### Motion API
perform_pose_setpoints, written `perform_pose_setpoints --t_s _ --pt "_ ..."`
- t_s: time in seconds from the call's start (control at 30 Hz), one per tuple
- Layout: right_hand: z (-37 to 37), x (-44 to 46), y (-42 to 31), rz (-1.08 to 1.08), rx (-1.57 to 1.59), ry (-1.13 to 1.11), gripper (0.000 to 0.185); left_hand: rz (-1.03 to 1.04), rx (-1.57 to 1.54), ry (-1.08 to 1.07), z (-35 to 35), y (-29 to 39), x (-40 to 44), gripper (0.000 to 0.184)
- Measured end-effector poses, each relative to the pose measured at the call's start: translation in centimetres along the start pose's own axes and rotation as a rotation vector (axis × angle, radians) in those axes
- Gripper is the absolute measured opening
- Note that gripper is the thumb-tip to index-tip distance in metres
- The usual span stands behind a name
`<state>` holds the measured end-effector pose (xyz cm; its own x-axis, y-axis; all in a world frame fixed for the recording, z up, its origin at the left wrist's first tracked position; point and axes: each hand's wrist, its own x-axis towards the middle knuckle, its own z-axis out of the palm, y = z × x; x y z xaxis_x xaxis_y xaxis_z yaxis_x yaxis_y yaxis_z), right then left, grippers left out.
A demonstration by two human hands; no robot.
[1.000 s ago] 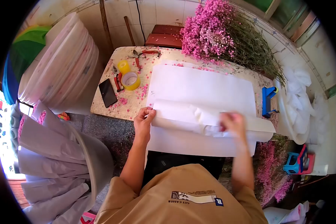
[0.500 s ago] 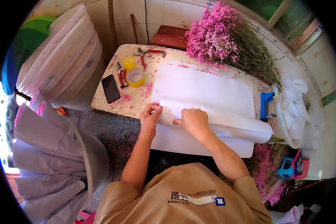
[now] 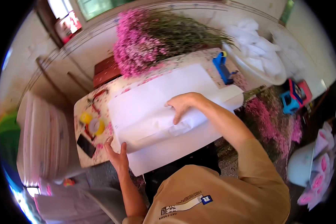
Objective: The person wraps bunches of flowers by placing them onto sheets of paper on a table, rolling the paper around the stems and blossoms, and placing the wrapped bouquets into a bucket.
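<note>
A wrapped bundle of white paper (image 3: 153,130) lies slantwise across flat white sheets (image 3: 156,87) on the table. My right hand (image 3: 184,104) is above the middle of the bundle, thumb and fingers apart; whether it touches the paper is unclear. At the bundle's left end, my left hand (image 3: 117,155) has its fingers spread beside the paper, holding nothing. What lies inside the bundle is hidden.
Pink flowers (image 3: 138,48) with long stems lie along the table's back edge. A blue tape dispenser (image 3: 223,69) stands at the right. Tape rolls (image 3: 97,127), a phone (image 3: 86,145) and red-handled pruners (image 3: 97,100) are at the left. Stacked tubs (image 3: 44,138) stand beyond.
My view has swung to the right. Both hands have loosened from the paper: the left fingers have spread off its end, and the right hand has opened above the bundle.
</note>
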<state>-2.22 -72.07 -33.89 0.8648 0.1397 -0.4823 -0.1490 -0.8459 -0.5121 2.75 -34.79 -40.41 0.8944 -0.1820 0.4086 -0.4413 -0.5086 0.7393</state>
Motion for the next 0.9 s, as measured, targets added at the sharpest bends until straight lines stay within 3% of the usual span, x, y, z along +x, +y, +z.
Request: perform_pose_setpoints --t_s 0.07,0.13,0.2,0.27,0.33,0.5,0.6,0.77,0.83,0.9 --pt "0.6 -1.8 3.2 0.033 -0.048 -0.178 0.109 0.264 0.05 -0.255 1.4 4.0 1.7 0.064" --pt "2.1 -2.0 4.1 0.026 -0.048 -0.05 0.108 0.452 0.056 -0.709 4.6 7.4 3.6 0.078" --pt "2.5 -1.4 3.0 0.11 -0.186 -0.124 0.099 0.569 0.222 -0.945 8.8 10.2 4.6 0.091" --pt "2.4 -1.9 2.4 0.1 -0.226 -0.1 0.09 0.606 0.271 -1.006 12.6 11.8 6.1 0.096" --pt "2.5 -2.3 2.3 0.107 -0.207 -0.053 0.087 0.205 0.298 -1.418 14.7 13.7 8.0 0.097" --pt "1.0 -2.5 1.8 0.051 -0.17 0.052 0.09 0.342 0.367 -1.367 14.9 13.0 9.9 0.094" --pt "-0.7 -0.3 3.0 0.032 -0.123 0.062 0.098 0.276 0.362 -1.351 13.4 11.0 13.7 0.091" --pt "-1.8 -2.2 7.6 0.103 -0.293 0.009 0.045 0.283 0.385 -1.332 13.2 7.6 16.7 0.089" --pt "-1.9 -3.9 10.9 0.167 -0.297 -0.016 0.05 0.24 0.462 -1.372 13.7 9.0 16.5 0.09" --pt "-1.1 -6.2 12.7 0.141 -0.273 0.155 0.054 0.277 0.477 -1.385 15.0 8.4 16.5 0.088"
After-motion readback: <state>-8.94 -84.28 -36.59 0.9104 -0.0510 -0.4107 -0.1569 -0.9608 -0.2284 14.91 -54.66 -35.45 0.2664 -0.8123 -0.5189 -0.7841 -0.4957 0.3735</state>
